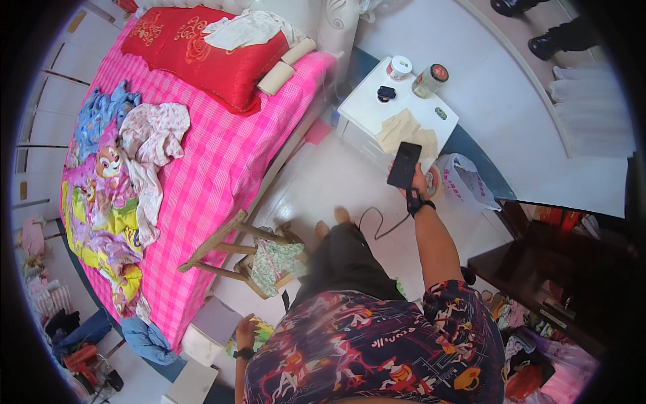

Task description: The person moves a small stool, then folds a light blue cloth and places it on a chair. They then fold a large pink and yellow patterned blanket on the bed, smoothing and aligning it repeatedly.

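My right hand (pixel 418 178) holds a black smartphone (pixel 405 164) with a dark screen, just in front of a white bedside cabinet (pixel 353 108). A dark device with a cable (pixel 381 236) is at that wrist. Tan cloths or papers (pixel 398 132) lie on the cabinet beyond the phone. At the lower left, my left hand (pixel 246 328) hangs beside my body, a dark band on its wrist; it seems to hold nothing, though its fingers are small and partly hidden. Near it are a yellow-green patterned item (pixel 262 331) and a grey-topped box (pixel 217 318).
A bed with a pink checked sheet (pixel 212 136) bears a red pillow (pixel 202 55) and crumpled clothes (pixel 108 202). A wooden chair (pixel 217 242) stands beside it. On the cabinet are a glass jar (pixel 429 82) and white tub (pixel 398 68). A plastic bag (pixel 467 179) and dark table (pixel 535 272) are rightward.
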### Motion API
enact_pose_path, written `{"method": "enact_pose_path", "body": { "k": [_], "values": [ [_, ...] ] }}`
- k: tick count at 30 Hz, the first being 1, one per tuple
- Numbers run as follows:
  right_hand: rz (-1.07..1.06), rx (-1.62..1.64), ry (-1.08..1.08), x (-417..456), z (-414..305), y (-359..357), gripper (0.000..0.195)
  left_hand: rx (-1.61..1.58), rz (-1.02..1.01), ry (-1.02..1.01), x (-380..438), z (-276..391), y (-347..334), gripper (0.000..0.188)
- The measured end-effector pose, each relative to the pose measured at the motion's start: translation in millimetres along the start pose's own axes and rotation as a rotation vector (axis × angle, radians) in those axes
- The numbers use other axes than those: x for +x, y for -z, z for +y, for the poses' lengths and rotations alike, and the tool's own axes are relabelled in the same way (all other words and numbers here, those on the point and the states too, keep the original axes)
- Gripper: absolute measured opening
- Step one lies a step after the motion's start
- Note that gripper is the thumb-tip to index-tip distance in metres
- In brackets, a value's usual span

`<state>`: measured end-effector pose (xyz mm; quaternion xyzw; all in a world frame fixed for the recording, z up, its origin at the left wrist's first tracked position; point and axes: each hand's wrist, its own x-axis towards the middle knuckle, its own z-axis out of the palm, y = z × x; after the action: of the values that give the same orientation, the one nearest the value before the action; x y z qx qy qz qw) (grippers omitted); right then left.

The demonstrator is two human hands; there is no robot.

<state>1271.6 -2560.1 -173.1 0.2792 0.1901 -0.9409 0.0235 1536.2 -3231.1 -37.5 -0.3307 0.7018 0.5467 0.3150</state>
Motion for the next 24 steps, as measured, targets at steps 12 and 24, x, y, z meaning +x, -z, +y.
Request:
{"method": "enact_pose_path", "body": {
  "k": [12,24],
  "values": [
    [0.609,-0.348,0.254,230,23,52,0.042,0.100,0.021,0.237,43,86,1,0.037],
    [0.808,-0.968,0.425,304,-14,160,0.032,-0.146,0.019,0.327,108,148,-22,0.036]
  ]
}}
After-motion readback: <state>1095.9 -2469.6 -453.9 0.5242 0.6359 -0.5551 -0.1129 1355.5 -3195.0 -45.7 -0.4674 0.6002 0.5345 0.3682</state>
